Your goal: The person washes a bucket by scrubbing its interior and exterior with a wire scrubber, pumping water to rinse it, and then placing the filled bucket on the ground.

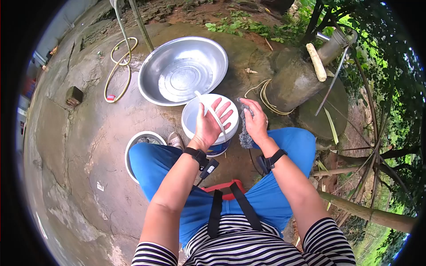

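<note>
My left hand (212, 123) is palm up with its fingers spread, over the mouth of a white bucket (188, 119). The bucket's white handle (217, 116) passes across in front of the palm. Just right of the bucket, my right hand (256, 120) is loosely curled around a grey mesh scrubber (245, 135), which hangs down below the fingers. Part of the scrubber is hidden behind that hand.
Beyond the bucket stands a wide metal basin (177, 75). Another basin (129, 155) is partly behind my left knee. A yellowish hose (116, 73) lies on the wet concrete (88, 133). At right are a concrete block with a pump (295, 84) and a coiled rope (265, 99).
</note>
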### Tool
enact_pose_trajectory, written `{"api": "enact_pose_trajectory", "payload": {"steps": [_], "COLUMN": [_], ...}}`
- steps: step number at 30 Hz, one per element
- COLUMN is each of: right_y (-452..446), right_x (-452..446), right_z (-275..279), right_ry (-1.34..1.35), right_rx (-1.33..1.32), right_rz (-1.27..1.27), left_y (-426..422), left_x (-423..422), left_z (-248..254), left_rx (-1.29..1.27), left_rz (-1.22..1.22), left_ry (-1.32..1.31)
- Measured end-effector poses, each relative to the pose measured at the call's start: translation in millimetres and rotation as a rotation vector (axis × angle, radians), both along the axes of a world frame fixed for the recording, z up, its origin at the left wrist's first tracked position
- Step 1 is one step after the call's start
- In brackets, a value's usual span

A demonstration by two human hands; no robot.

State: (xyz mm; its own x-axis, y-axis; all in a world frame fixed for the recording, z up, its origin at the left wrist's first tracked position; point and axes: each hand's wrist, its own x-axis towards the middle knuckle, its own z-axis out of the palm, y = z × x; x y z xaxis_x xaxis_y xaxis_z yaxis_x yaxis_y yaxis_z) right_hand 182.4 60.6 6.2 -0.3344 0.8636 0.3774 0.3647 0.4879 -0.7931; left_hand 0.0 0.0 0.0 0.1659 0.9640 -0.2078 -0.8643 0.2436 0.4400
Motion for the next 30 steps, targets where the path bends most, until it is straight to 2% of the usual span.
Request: {"api": "enact_pose_trajectory", "payload": {"steps": [2, 3, 5, 6, 7, 10, 13, 15, 16, 19, 22, 23, 25, 27, 28, 30], "right_y": [-2, -30, -41, -53, -63, -81, -94, -79, -72, -66, -79, -87, -91, -83, -80, -78], "right_x": [-39, -4, -39, -56, -63, -51, -9, -9, -13, -31, -54, -58, -55, -31, -21, -28], "right_z": [11, 28, 36, 25, 10, -37, -113, -112, -99, -29, -12, -27, -64, -120, -136, -119], "right_ry": [0.161, 0.144, 0.119, 0.045, -0.038, 0.036, -0.14, 0.023, 0.076, 0.125, 0.16, 0.032, 0.062, 0.015, 0.027, 0.082], "right_rx": [0.125, 0.127, 0.262, 0.256, 0.251, 0.24, 0.107, -0.027, 0.023, 0.068, 0.156, 0.193, 0.137, -0.119, -0.155, -0.153], "right_rz": [0.008, 0.069, 0.167, 0.145, 0.126, 0.138, 0.124, -0.089, -0.188, -0.104, 0.04, 0.042, -0.109, -0.276, -0.295, -0.348], "left_y": [3, -21, -21, -22, -20, -28, -23, -26, -29, -34, -32, -31, -32, -35, -35, -31], "left_x": [-19, 32, 25, 16, 17, -5, -30, -39, -39, -28, -11, -9, -10, -14, -14, -22], "left_z": [5, 4, -18, -30, -25, -6, -10, -3, -11, -34, -49, -49, -54, -51, -46, -60], "left_rx": [-0.124, -0.161, -0.15, -0.079, 0.076, 0.052, 0.108, 0.151, 0.143, 0.018, 0.04, 0.033, 0.025, -0.021, -0.03, -0.07], "left_rz": [0.023, 0.008, 0.019, 0.044, 0.041, 0.082, 0.231, 0.175, 0.179, 0.253, 0.177, 0.173, 0.235, 0.274, 0.259, 0.253], "left_ry": [0.11, 0.054, 0.172, 0.202, -0.015, -0.095, -0.148, -0.176, -0.185, -0.176, -0.184, -0.188, -0.276, -0.304, -0.399, -0.566]}}
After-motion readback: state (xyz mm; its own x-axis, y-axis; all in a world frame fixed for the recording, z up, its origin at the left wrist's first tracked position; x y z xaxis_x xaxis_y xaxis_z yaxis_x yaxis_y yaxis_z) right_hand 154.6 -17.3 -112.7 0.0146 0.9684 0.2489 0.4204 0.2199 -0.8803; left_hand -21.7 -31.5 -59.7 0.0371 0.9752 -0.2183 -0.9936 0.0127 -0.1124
